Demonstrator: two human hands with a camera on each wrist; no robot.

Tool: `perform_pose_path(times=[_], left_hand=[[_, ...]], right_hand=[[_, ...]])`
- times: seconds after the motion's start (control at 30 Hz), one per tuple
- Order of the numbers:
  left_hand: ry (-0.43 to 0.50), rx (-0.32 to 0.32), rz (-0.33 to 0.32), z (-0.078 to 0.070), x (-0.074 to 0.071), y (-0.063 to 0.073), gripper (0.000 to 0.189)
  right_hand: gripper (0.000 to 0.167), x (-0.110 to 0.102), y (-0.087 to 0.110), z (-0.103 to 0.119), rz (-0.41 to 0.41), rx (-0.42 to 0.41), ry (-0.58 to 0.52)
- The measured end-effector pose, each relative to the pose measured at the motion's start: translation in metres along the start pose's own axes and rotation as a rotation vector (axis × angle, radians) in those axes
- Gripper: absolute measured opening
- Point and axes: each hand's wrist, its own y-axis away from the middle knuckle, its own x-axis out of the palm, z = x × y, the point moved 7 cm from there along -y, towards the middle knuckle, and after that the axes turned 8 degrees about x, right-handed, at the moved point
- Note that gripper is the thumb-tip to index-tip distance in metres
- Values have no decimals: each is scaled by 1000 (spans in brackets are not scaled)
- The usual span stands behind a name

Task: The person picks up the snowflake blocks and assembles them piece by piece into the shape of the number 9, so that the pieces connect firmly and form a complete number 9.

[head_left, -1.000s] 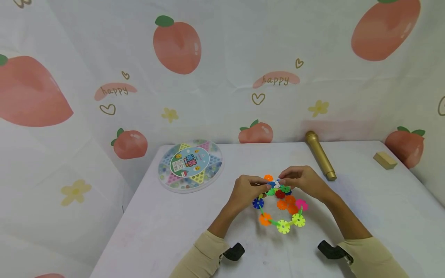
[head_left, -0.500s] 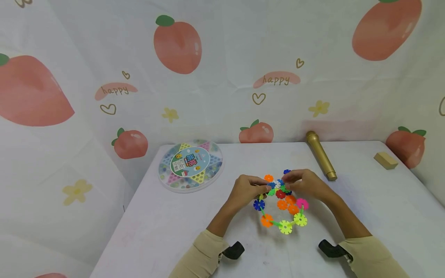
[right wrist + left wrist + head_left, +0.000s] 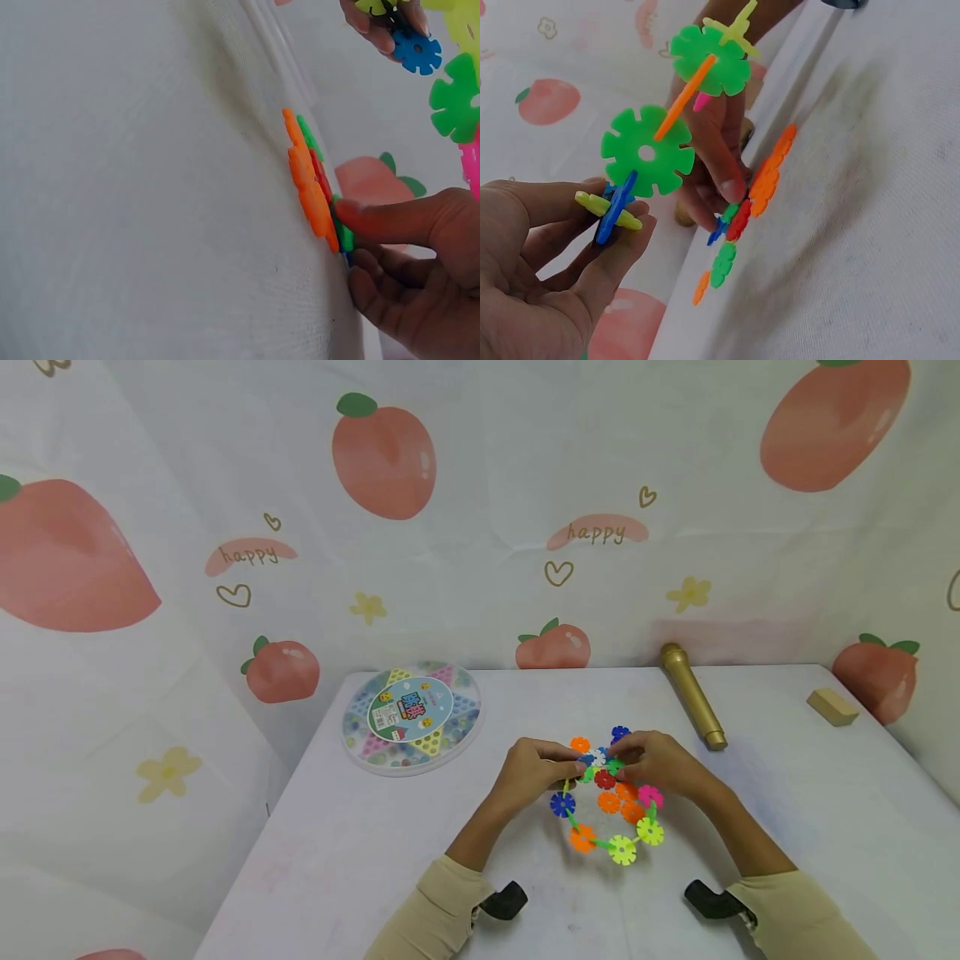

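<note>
My left hand point(image 3: 531, 772) pinches the end of a chain of plastic snowflake discs; in the left wrist view a blue disc point(image 3: 615, 210) crossed with a yellow one sits between thumb and fingers. From there the chain curves toward me through an orange disc point(image 3: 582, 838) and a yellow disc point(image 3: 622, 850) to a pink disc point(image 3: 650, 796). My right hand point(image 3: 662, 764) is low over loose discs on the table, its thumb and fingers pinching a green disc point(image 3: 345, 234). Around it lie a red disc point(image 3: 604, 779), several orange discs point(image 3: 609, 802) and a blue disc point(image 3: 620, 732).
A round Chinese checkers set point(image 3: 411, 718) lies at the back left of the white table point(image 3: 360, 860). A gold microphone point(image 3: 693, 697) lies behind my right hand, and a small wooden block point(image 3: 832, 707) is near the right edge. A peach-print cloth point(image 3: 465, 577) hangs behind.
My right hand has drawn back slightly to the right, uncovering the blue disc at the back. The chain's near side has swung a little rightward; my left hand stays in place.
</note>
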Motion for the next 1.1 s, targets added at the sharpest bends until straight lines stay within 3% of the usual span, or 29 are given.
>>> perform_pose_path(times=[0.23, 0.4, 0.77, 1.1], left_hand=[[12, -8, 9, 1, 0, 0, 19], [14, -1, 9, 3, 0, -1, 18], [14, 8, 32, 5, -1, -3, 18], [24, 14, 13, 3, -2, -2, 15]], right_hand=[[17, -3, 2, 0, 12, -21, 56], [9, -7, 3, 1, 16, -55, 37], [23, -14, 5, 12, 51, -55, -148], [29, -16, 16, 29, 99, -61, -269]])
